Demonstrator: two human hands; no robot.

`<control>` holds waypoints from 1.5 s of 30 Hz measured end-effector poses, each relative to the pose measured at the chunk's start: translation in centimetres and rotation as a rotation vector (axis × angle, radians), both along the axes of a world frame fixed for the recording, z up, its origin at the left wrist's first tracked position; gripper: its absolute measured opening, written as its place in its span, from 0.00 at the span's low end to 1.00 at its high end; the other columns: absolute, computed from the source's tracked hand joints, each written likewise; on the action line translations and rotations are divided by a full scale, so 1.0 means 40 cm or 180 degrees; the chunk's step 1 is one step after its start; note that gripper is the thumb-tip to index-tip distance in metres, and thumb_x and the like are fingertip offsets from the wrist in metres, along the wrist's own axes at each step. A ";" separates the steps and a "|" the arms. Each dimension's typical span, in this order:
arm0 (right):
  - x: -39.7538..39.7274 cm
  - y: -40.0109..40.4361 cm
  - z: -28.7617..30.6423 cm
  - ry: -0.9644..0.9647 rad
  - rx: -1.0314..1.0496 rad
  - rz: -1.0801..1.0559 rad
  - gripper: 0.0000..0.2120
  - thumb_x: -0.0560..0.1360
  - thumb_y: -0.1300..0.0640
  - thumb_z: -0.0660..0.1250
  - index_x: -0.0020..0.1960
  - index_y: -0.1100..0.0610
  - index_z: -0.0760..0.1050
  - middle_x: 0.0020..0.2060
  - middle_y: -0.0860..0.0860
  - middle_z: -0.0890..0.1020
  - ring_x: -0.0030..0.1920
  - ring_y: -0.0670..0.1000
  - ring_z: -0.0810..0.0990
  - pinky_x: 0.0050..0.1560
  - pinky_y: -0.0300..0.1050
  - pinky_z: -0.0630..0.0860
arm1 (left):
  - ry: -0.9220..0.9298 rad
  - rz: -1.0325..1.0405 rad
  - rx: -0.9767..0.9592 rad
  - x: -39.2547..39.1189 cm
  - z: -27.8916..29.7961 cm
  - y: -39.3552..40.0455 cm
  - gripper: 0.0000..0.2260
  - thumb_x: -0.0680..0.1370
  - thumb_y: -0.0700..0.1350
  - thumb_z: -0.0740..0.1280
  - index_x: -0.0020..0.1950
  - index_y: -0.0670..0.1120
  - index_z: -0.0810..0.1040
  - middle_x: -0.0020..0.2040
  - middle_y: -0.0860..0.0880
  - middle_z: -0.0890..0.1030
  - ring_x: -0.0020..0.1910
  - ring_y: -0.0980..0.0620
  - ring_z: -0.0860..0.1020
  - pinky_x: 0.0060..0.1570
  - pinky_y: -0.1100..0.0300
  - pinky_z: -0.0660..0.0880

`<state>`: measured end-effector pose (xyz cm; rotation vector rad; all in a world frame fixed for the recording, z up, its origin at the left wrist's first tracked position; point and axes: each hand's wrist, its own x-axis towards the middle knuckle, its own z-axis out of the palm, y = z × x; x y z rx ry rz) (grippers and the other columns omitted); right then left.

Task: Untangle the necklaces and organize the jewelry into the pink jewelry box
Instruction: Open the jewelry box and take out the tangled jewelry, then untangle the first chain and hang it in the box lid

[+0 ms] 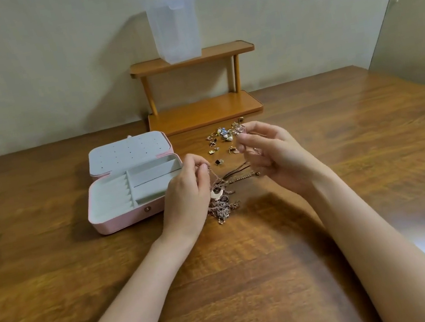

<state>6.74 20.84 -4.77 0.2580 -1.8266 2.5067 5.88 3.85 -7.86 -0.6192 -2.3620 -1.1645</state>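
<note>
A tangle of rose-gold necklaces (pixel 221 200) hangs and lies on the wooden table between my hands. My left hand (pixel 187 193) pinches a chain at the top of the tangle, lifting it slightly. My right hand (pixel 270 156) is raised to the right and pinches a thin chain near a flower-shaped pendant (pixel 238 129). The pink jewelry box (pixel 119 219) lies open to the left, its grey compartments bare and its lid (pixel 127 153) laid back. Several small earrings and charms (pixel 219 142) are scattered behind my hands.
A two-tier wooden shelf (pixel 204 112) stands against the wall behind the jewelry, with a clear plastic container (pixel 175 28) on its top tier. The wooden table (pixel 255 281) stretches wide in front and to the right.
</note>
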 end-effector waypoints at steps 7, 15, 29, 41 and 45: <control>0.017 0.013 0.013 0.0184 -0.0597 -0.0341 0.05 0.78 0.65 0.59 0.46 0.57 0.71 0.30 0.49 0.74 0.20 0.41 0.58 0.19 0.32 0.55 | 0.0144 0.0059 -0.0040 0.024 0.012 -0.004 0.04 0.81 0.39 0.57 0.48 0.47 0.68 0.30 0.58 0.67 0.32 0.64 0.74 0.27 0.71 0.66; 0.031 0.002 0.019 0.0292 -0.0575 -0.0193 0.05 0.79 0.64 0.58 0.47 0.57 0.70 0.32 0.49 0.74 0.21 0.42 0.57 0.19 0.32 0.57 | 0.0488 0.0151 -0.0700 0.036 0.033 -0.020 0.05 0.77 0.44 0.66 0.41 0.47 0.79 0.33 0.58 0.75 0.34 0.59 0.72 0.30 0.64 0.70; 0.020 -0.048 0.026 0.0156 -0.1229 -0.0431 0.07 0.79 0.63 0.58 0.43 0.56 0.69 0.32 0.49 0.73 0.21 0.42 0.60 0.21 0.34 0.54 | -0.0786 -0.0814 -0.0075 0.069 0.023 0.049 0.04 0.75 0.44 0.69 0.46 0.51 0.83 0.32 0.57 0.81 0.37 0.60 0.78 0.48 0.65 0.72; -0.007 -0.093 -0.017 -0.0343 -0.1042 -0.0243 0.04 0.77 0.62 0.61 0.43 0.56 0.69 0.28 0.48 0.73 0.19 0.42 0.58 0.20 0.37 0.50 | -0.0971 -0.0603 0.1217 0.046 0.016 0.041 0.04 0.78 0.40 0.64 0.46 0.44 0.78 0.34 0.50 0.83 0.34 0.56 0.81 0.39 0.67 0.76; -0.038 -0.120 -0.002 -0.0449 -0.1012 -0.0237 0.05 0.76 0.61 0.62 0.42 0.54 0.70 0.27 0.47 0.73 0.19 0.42 0.60 0.17 0.33 0.54 | -0.0850 -0.0546 0.1343 0.035 0.019 0.047 0.04 0.78 0.38 0.64 0.44 0.44 0.77 0.30 0.51 0.80 0.32 0.57 0.79 0.37 0.70 0.73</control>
